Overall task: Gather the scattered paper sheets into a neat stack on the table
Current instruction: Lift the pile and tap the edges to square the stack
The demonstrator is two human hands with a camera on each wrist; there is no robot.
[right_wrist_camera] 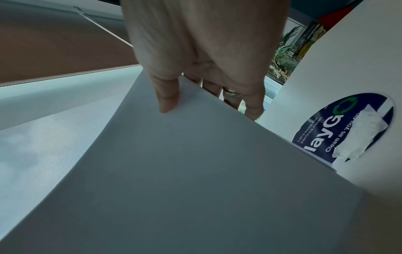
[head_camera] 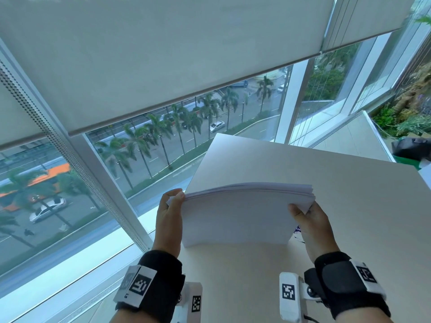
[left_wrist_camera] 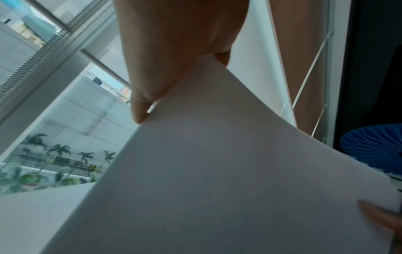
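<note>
A stack of white paper sheets [head_camera: 242, 215] stands on its lower edge on the white table [head_camera: 303, 169], bowed towards me. My left hand [head_camera: 171, 206] pinches its upper left corner, thumb in front. My right hand [head_camera: 305, 217] grips the upper right edge, with the thumb on the near face and the fingers behind. In the left wrist view the sheets [left_wrist_camera: 217, 171] fill the frame under my left hand [left_wrist_camera: 152, 96]. In the right wrist view my right hand [right_wrist_camera: 195, 96] holds the sheets [right_wrist_camera: 185, 171] with its thumb in front and fingers behind.
The table's left edge runs along a tall window [head_camera: 140, 148] with a lowered roller blind [head_camera: 163, 54]. A round dark-blue sticker [right_wrist_camera: 343, 128] with a scrap of white tape lies on the table by the stack's right side. Plants [head_camera: 405, 117] stand beyond the far right corner.
</note>
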